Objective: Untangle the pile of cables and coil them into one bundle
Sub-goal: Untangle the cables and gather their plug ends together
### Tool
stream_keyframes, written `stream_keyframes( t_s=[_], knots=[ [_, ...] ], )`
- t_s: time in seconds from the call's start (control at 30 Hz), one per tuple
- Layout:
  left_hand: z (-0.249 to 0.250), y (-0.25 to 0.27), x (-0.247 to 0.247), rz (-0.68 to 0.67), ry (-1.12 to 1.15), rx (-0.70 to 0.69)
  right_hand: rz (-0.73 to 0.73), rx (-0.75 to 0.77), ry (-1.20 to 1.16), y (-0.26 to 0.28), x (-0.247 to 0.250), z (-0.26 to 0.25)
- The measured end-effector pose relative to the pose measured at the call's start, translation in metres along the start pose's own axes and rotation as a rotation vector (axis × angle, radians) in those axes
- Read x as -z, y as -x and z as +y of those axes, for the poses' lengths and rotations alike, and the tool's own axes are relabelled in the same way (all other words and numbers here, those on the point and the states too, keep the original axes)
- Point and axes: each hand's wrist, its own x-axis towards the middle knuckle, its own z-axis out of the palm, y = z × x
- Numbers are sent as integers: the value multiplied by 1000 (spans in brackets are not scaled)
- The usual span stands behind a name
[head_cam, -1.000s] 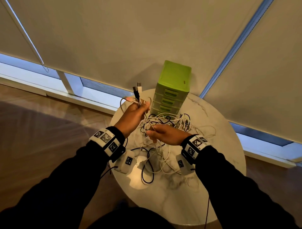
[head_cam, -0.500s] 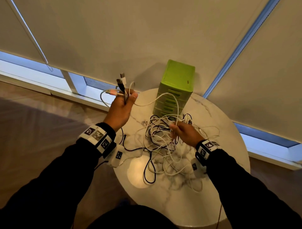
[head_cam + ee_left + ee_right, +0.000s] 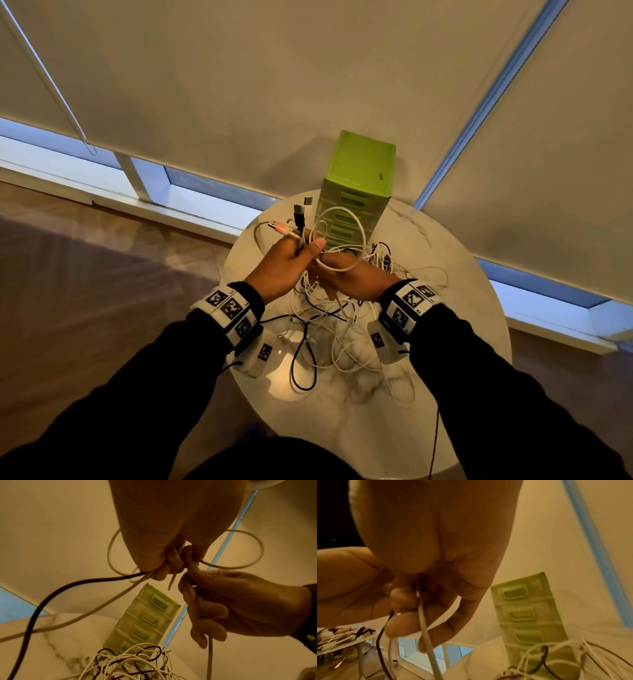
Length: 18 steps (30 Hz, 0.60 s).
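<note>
Cables in hand: a few plug ends (image 3: 297, 219) stand up from the left hand (image 3: 284, 267), and one white loop (image 3: 337, 240) is already coiled there.
Cables left: the tangled pile (image 3: 337, 308) of white and black cables lies on the round table (image 3: 472, 342), mostly not yet sorted; I judge the task is at an early stage.
Left fingers: curled, with the thumb (image 3: 317, 245) pressing the gathered cables.
Right hand (image 3: 352, 277): just right of the left hand, touching it; its fingers (image 3: 204, 609) are curled around the white cable (image 3: 426, 635).
Behind: a green drawer box (image 3: 356, 192) at the far side.

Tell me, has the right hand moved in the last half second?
Yes. The right hand has come left, away from the cable pile, to meet the left hand before the green drawers.
</note>
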Motion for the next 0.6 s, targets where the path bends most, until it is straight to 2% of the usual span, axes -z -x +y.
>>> stream_keyframes(
  t_s=[0.07,0.17,0.23,0.33,0.43,0.53,0.6],
  knots=[
    [4,1,4,57,-11,16,-60,-57,-9,4,-9,11],
    [10,-3,21,198,46,25,-227,-185,128,17,-26,46],
    [14,-7,38,281,43,37,-239,-234,184,31,-34,72],
    [23,-10,70,459,100,65,-164,-324,209,57,-36,101],
    [25,-13,92,569,154,83,16,-343,115,79,-33,121],
    [25,-8,82,482,26,89,193,-359,64,80,-19,115],
    [25,-4,63,393,-95,70,234,-367,109,71,-9,99]
  ],
)
